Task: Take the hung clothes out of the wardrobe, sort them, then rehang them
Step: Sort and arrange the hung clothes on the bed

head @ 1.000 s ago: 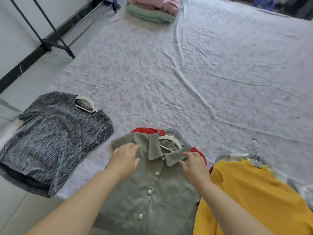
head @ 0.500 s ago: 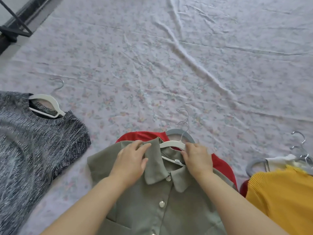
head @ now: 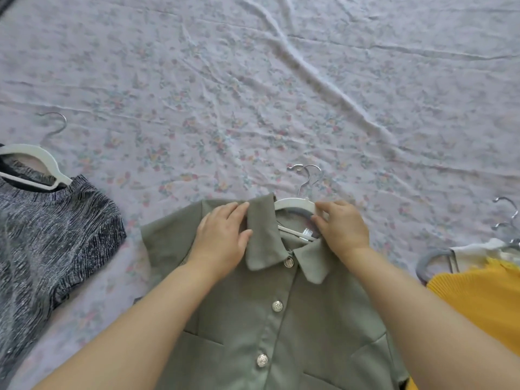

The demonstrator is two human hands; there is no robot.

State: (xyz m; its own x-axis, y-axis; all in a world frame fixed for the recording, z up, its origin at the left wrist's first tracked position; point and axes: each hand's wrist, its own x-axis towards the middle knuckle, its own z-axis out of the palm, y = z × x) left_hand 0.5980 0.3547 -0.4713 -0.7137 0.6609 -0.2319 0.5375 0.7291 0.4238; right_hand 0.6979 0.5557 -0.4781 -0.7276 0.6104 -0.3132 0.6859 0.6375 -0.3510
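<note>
- Left hand [head: 222, 237]: laid flat on the left wing of the collar [head: 261, 240], fingers nearly straight and together, pressing the cloth down. It grips nothing.
- Right hand [head: 342, 228]: fingers curled, thumb and fingertips pinching the right arm of the white hanger [head: 292, 204] at the neck opening. A grey hanger [head: 305, 214] shows just beneath the white one. Whether the pinch takes in both cannot be told.
- Green shirt [head: 281, 319]: lies front up on the floral sheet [head: 253, 94], buttoned and on the white hanger, with its collar toward the far side. Its hem runs out of frame at the bottom edge. Both hands are on it, one either side of the neck opening.
- Handling, by judgement: light woven cloth, soft, with no stiffness of its own. It is likely to sag, and may slip off the hanger, if lifted by the fabric alone. The metal buttons [head: 277, 306] are its only hard parts. The hanger is rigid, so the sound hold is its arm or the base of its hook, with the other hand steadying a shoulder.
- Risk, by judgement: the two hooks [head: 295, 166] lie close together, so lifting one hanger may drag the other.
- Neighbours: marl grey top [head: 42, 235] apart to the left; yellow knit top [head: 484, 302] just beside the shirt on the right.
</note>
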